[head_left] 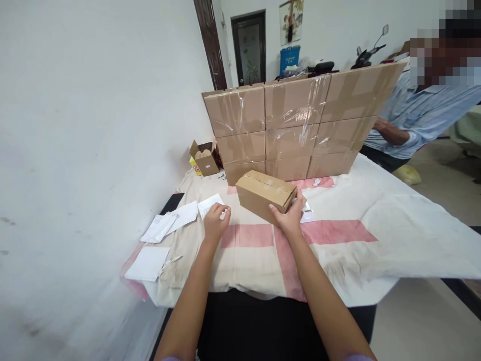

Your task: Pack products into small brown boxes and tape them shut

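Note:
A small brown cardboard box [263, 193] rests on the cloth, turned at an angle in front of me. My right hand [290, 214] grips its near right end, thumb on the front side and fingers round the far side. To the left of the box, apart from it, my left hand [217, 220] is closed in a pinch. A tiny pale bit shows at its fingertips, too small to name. Just behind that hand lies a white paper [210, 203] with printing. Partly hidden by my right hand is a white object [307, 213] beyond the box.
Taped cardboard boxes [291, 123] form a wall at the table's back. White papers [150, 263] and envelopes [160, 228] lie left. An opened carton [206, 160] stands at the back left. A pink-striped cloth [338, 260] covers the table. Another person [409, 120] sits at the right.

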Demonstrator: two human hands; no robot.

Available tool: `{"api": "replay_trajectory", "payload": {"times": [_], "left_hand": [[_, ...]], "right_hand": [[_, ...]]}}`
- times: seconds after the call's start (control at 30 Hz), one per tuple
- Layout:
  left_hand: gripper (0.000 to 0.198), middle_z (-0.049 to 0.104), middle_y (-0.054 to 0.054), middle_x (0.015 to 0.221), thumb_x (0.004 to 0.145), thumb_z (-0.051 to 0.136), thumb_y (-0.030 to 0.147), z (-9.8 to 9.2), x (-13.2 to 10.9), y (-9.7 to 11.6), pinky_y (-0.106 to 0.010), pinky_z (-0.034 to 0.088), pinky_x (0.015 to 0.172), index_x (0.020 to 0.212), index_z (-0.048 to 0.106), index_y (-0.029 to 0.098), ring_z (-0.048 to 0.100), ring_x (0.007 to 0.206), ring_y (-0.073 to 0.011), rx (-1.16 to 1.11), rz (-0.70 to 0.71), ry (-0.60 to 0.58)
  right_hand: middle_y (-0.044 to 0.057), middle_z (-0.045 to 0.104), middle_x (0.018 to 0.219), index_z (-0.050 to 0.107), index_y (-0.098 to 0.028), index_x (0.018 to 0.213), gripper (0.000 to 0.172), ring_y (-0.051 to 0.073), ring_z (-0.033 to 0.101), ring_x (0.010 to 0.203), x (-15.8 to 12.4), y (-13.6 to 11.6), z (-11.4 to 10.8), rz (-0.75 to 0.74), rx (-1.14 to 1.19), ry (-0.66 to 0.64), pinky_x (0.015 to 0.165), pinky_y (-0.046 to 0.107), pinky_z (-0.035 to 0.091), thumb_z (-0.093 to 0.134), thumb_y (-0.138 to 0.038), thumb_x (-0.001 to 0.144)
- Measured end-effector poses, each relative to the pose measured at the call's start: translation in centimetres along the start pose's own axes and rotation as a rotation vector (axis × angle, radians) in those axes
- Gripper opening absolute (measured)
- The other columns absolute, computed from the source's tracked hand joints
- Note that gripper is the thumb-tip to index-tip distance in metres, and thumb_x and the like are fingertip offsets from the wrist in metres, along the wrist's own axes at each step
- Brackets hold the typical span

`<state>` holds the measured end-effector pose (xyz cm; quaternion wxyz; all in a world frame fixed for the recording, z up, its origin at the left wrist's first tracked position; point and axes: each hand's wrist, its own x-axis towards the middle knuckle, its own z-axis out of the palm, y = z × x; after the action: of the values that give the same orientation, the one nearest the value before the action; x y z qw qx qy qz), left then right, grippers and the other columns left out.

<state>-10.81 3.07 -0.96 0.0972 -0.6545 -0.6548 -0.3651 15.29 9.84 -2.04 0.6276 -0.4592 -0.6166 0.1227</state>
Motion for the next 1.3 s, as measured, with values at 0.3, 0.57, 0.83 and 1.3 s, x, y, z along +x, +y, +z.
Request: {"api": "replay_trajectory", "payload": {"times": [0.3, 0.57, 0.83, 1.3], "left_hand": [[0.044, 0.064, -0.017, 0.135, 0.087, 0.063, 0.045, 2.9, -1.0, -6.4, -0.054, 0.041, 0.107, 0.121, 0.067, 0.019, 0.056, 0.129, -0.0360, 0.152, -0.306, -0.109], [0.035, 0.068, -0.008, 0.133, 0.101, 0.039, 0.028, 0.8, -1.6, -5.1, -0.043, 0.040, 0.108, 0.113, 0.072, 0.024, 0.055, 0.133, -0.0245, 0.075, -0.102, 0.040], [0.033, 0.058, -0.006, 0.144, 0.090, 0.049, 0.017, 0.1, -2.3, -4.1, -0.051, 0.037, 0.112, 0.099, 0.078, 0.031, 0.039, 0.144, -0.0289, 0.037, 0.262, 0.233], [0.033, 0.069, -0.007, 0.126, 0.080, 0.073, 0.044, -0.2, -2.5, -1.9, -0.052, 0.028, 0.106, 0.110, 0.073, 0.030, 0.048, 0.124, -0.0349, 0.102, 0.168, 0.131]], "right_hand": [[0.019, 0.031, 0.149, 0.024, -0.023, 0.152, 0.093, 0.038, 0.033, 0.142, -1.0, -1.0, 0.0, -0.126, -0.097, 0.072, 0.112, 0.062, 0.035, 0.073, -0.047, 0.076], [0.005, 0.064, 0.082, 0.060, -0.022, 0.087, 0.019, 0.018, 0.061, 0.071, -6.0, -6.9, 4.7, 0.269, 0.520, -0.448, 0.067, 0.033, 0.052, 0.058, -0.041, 0.089], [0.001, 0.065, 0.066, 0.058, -0.020, 0.084, 0.039, 0.007, 0.045, 0.041, -5.5, -6.2, 10.1, 0.912, 0.928, -0.689, 0.035, 0.018, 0.022, 0.072, -0.054, 0.072], [-0.003, 0.065, 0.058, 0.064, -0.018, 0.077, 0.029, 0.007, 0.050, 0.039, -6.6, -5.3, 9.7, 0.722, 0.916, -0.762, 0.037, 0.020, 0.037, 0.077, -0.043, 0.070]]}}
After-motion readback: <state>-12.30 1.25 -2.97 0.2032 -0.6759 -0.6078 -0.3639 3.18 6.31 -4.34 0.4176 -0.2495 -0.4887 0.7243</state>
